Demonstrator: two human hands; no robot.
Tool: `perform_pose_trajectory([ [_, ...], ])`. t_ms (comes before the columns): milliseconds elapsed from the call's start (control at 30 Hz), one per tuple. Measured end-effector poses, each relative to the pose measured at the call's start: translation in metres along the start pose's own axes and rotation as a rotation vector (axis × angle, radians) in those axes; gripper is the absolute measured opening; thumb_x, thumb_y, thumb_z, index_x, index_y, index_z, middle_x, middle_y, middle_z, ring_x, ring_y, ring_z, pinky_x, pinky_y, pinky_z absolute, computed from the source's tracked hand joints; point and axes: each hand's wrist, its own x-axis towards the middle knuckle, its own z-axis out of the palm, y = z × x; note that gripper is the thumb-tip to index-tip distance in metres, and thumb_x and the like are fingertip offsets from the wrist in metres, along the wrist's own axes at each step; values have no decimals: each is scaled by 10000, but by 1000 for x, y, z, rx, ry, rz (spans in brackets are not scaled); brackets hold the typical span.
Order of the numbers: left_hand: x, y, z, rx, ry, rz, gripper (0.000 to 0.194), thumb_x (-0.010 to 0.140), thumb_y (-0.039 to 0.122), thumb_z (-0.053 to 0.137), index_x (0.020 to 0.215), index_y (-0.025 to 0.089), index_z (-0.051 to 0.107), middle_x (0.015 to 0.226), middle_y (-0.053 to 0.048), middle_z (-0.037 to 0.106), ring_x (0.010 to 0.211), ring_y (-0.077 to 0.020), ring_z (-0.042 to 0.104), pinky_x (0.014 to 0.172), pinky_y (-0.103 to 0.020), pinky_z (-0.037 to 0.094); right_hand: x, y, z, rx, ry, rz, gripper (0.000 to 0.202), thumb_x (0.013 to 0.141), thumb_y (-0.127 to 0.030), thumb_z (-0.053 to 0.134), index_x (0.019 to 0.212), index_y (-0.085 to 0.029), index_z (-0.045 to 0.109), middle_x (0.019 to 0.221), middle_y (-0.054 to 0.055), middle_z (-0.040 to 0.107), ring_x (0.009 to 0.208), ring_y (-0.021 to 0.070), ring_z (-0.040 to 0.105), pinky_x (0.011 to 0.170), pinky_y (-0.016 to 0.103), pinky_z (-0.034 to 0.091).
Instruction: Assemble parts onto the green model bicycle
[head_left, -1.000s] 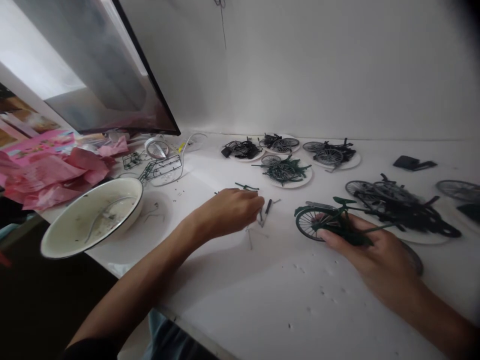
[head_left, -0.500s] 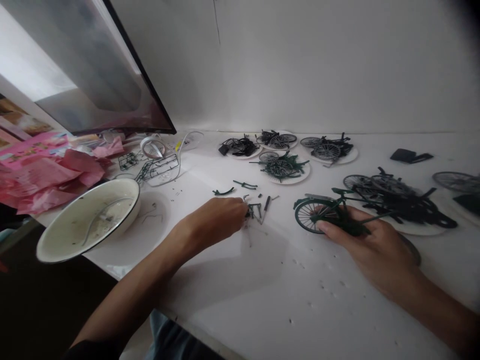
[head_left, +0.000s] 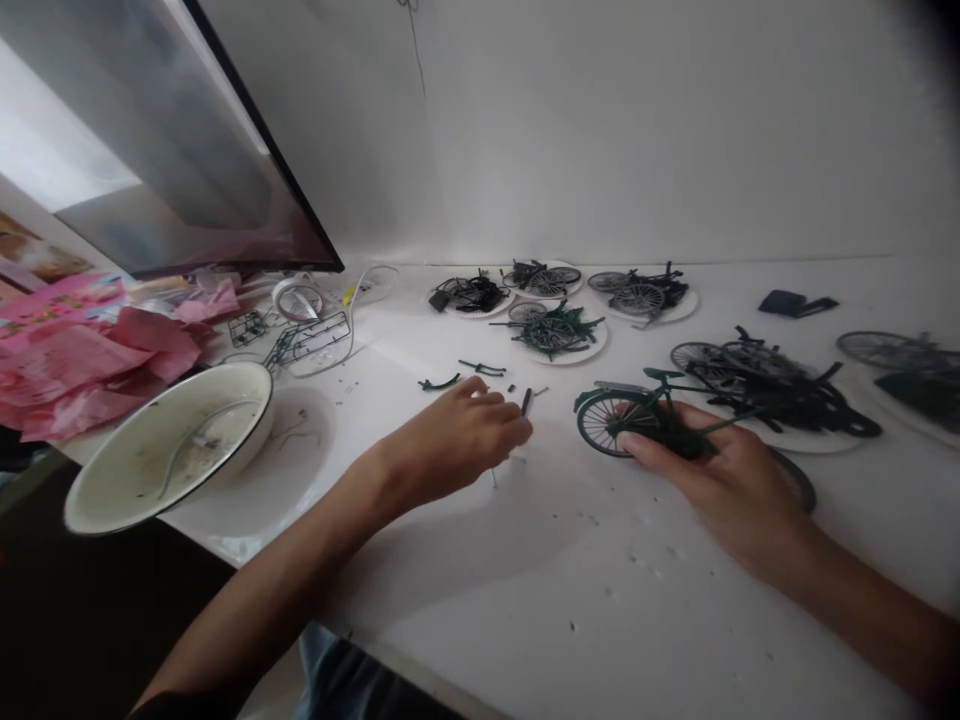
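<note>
My right hand [head_left: 735,475] is closed around a small dark green model bicycle [head_left: 615,410], holding it upright with the thumb near the hub of the spoked wheel. Part of the frame is behind my fingers. Over the middle of the table, my left hand [head_left: 461,435] has its fingers bent down and pressed together; what they pinch, if anything, is hidden. A thin wire-like piece shows just below them. Close behind this hand lie a curved green part [head_left: 439,384], a straight green part [head_left: 481,368] and a short dark stick [head_left: 526,402].
Paper plates with bicycle parts [head_left: 555,330] stand along the back, and a larger pile of parts [head_left: 772,385] lies at right. A cream enamel basin [head_left: 97,490] tilts at the table's left edge, near pink paper [head_left: 142,350], a green part frame [head_left: 322,335] and a screen [head_left: 187,130].
My left hand has shifted slightly right and turned, its back more visible, now covering small parts that showed before. My right hand still holds the bicycle. The whole view has shifted a little.
</note>
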Motion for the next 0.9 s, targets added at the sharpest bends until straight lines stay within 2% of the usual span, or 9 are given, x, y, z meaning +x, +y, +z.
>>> perform_pose_trajectory([
  [100,3,9,3,55,-1,56,188,925,22,447,918,161,574,846,-41,645,829,-194,573,935,-393,381,1,3,-1,10,-21,-9,302,766,-447,732,937,-200,700,898,51,746,858,256,674,762,338,508],
  [200,5,13,7,50,-18,77,229,879,-36,434,896,157,557,830,-40,625,803,-193,555,914,-384,385,1,4,-3,34,-75,-29,289,790,-423,717,981,-208,696,934,37,750,874,237,680,777,327,517],
  [333,6,12,14,20,-20,75,201,885,-14,439,852,157,539,835,-43,606,781,-190,540,817,-352,414,0,0,-2,61,-74,-11,274,791,-404,714,958,-187,694,893,43,745,831,232,685,741,326,531],
  [433,8,10,16,-60,21,71,163,907,34,459,895,152,571,858,-44,613,784,-182,546,786,-340,435,-1,-2,-2,36,-69,-10,258,808,-395,704,960,-187,693,891,43,744,838,231,686,752,328,529],
  [500,11,8,16,-163,106,71,163,920,62,474,968,152,601,911,-51,633,842,-177,567,832,-340,453,-1,-2,-3,31,-87,-16,256,816,-388,700,981,-193,694,916,40,747,862,230,688,772,327,530],
  [600,15,6,15,-379,331,65,162,944,108,495,1028,163,622,1007,-67,653,959,-173,591,904,-344,472,-1,-1,-4,53,-108,-15,274,804,-389,713,994,-193,696,939,38,753,879,232,693,772,320,540],
  [700,19,5,18,-610,528,5,134,945,144,536,1033,162,635,1059,-84,661,1004,-163,614,887,-320,507,-1,0,-4,59,-114,-13,266,799,-381,717,983,-189,698,928,35,755,878,234,699,765,315,546],
  [800,23,7,25,-813,611,-137,107,924,168,584,1005,160,654,1018,-81,685,957,-156,647,847,-304,534,-2,2,-4,54,-121,-22,259,805,-373,716,989,-191,698,920,29,754,881,229,699,770,307,541],
  [900,27,12,33,-1073,641,-243,109,916,229,613,978,148,650,970,-87,696,918,-166,671,819,-314,567,-3,4,-4,53,-119,-39,270,807,-377,716,996,-186,700,928,34,751,884,229,694,771,306,535],
])
